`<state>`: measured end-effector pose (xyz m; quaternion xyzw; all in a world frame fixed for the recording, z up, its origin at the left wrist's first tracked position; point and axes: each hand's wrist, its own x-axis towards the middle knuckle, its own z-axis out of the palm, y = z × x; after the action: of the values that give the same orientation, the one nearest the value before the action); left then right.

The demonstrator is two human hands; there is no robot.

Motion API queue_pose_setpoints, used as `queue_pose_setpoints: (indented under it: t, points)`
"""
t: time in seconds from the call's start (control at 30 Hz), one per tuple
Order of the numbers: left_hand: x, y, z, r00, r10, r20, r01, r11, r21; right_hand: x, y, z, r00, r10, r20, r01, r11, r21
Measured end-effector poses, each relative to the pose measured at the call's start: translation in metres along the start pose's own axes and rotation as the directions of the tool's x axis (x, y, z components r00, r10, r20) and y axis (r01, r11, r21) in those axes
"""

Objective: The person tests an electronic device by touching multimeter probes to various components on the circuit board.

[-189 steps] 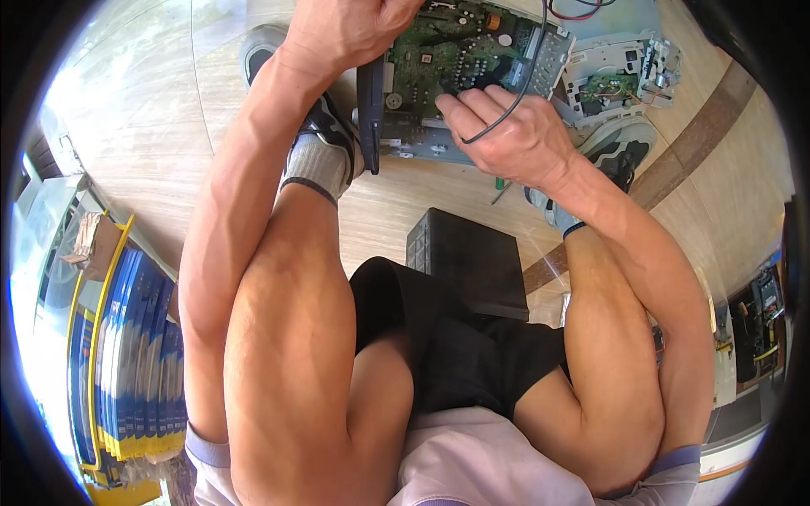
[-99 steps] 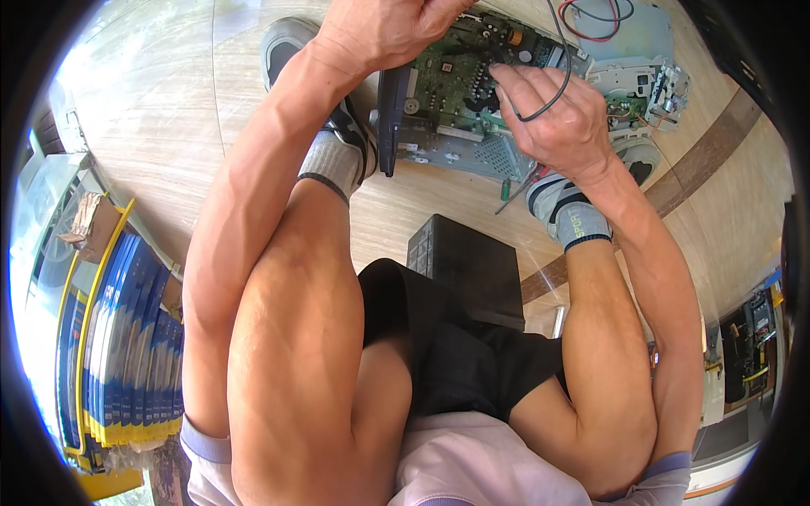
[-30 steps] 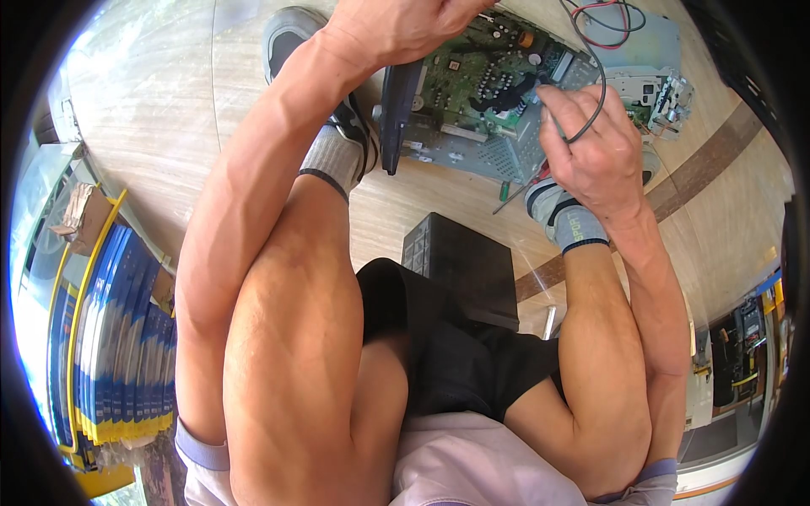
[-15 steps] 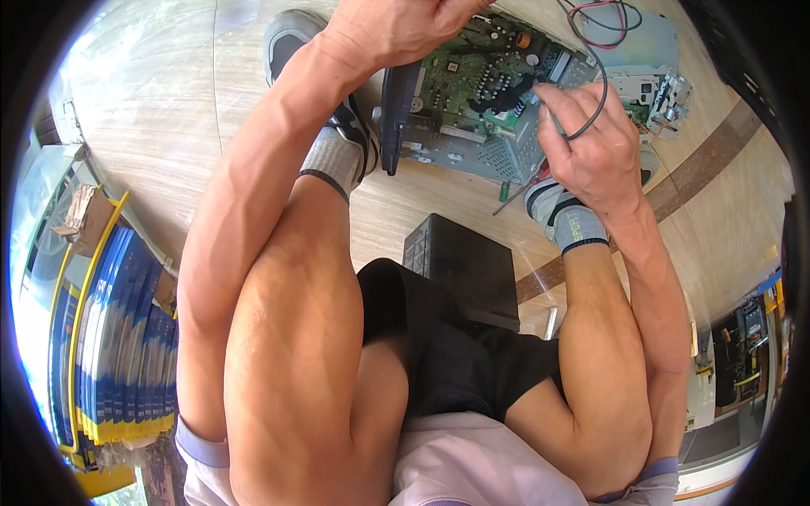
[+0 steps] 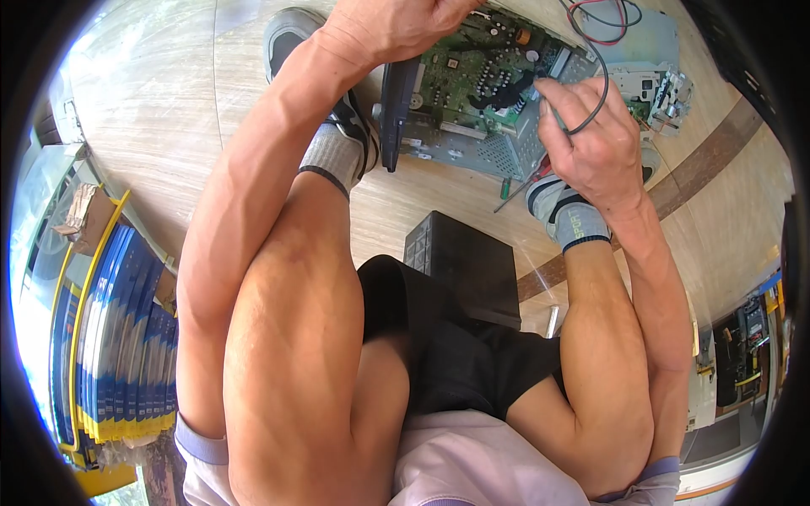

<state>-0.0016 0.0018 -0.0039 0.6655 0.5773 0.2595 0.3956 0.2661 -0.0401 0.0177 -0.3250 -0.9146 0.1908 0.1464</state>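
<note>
An opened device with a green circuit board [image 5: 456, 80] in a metal chassis lies on the floor between my feet. Over its right edge, my right hand [image 5: 595, 135] is closed in a pinch on a test probe, whose body is mostly hidden by the fingers. A black lead [image 5: 604, 84] loops up from this hand. My left hand [image 5: 396, 25] reaches over the board's upper left, beside the dark front panel [image 5: 396, 114]. The top edge of the view cuts off its fingers, so I cannot see what they hold.
Near my right foot lie a screwdriver [image 5: 519, 192] and a small green circuit piece [image 5: 505, 187]. A metal cover [image 5: 633, 42] and a drive mechanism [image 5: 666, 101] are at upper right. A black box [image 5: 464, 266] stands between my legs. Blue boxes [image 5: 126, 337] fill a yellow rack at left.
Both hands stay in nearly the same places. The left hand has shifted very slightly; the right keeps its pinch at the board's edge.
</note>
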Motion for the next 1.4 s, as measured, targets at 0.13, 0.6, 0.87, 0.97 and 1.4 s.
queue_pose_setpoints:
  t: [0.13,0.6,0.87,0.97,1.4]
  points:
    - [0.000,0.000,0.000,1.000,-0.004,0.001,0.004,1.000,-0.020,0.002,-0.002,-0.002,1.000,-0.013,0.007,0.013,0.999,-0.031]
    - [-0.011,0.033,-0.014,0.915,0.322,-0.244,-0.319,0.946,0.052,-0.006,0.001,-0.002,0.999,0.036,0.031,-0.038,0.996,0.076]
    - [-0.033,0.070,-0.012,0.968,-0.196,0.160,0.253,0.740,-0.623,-0.006,-0.004,-0.005,0.988,0.142,0.058,-0.148,0.980,0.130]
    - [-0.026,0.074,-0.019,0.871,-0.260,0.416,0.477,0.650,-0.592,-0.003,-0.003,-0.006,0.991,0.126,0.036,-0.129,0.987,0.100]
    - [-0.054,0.049,0.043,0.889,-0.406,0.213,0.455,0.835,-0.310,-0.006,-0.003,-0.002,0.995,0.100,0.012,-0.100,0.994,0.047]
